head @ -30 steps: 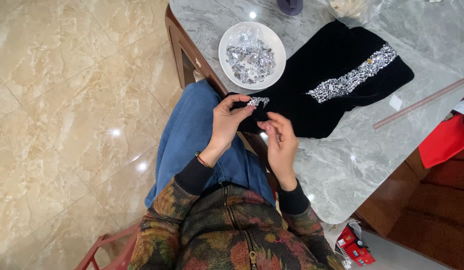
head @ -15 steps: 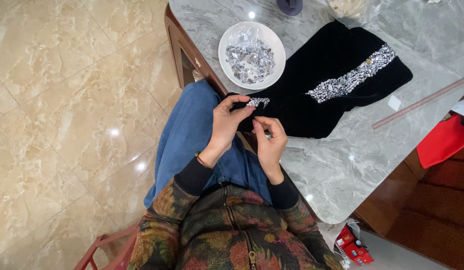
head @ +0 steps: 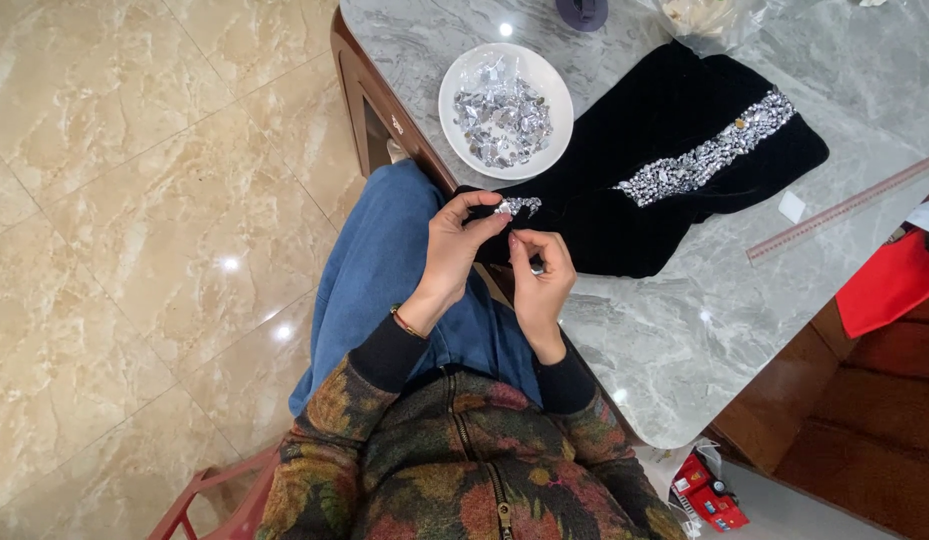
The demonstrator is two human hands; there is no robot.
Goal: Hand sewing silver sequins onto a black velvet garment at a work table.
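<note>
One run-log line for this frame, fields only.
left hand: pinches edge of black cloth | right hand: fingertips at same edge | silvery stones there | white bowl of stones on marble table

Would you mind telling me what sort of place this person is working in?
Probably a home, used for handwork. A marble-topped table with a wooden frame stands on glossy tile floor, a red toy truck lies underneath, and both hands, left hand and right hand, work on black fabric beside a bowl of sequins.
</note>
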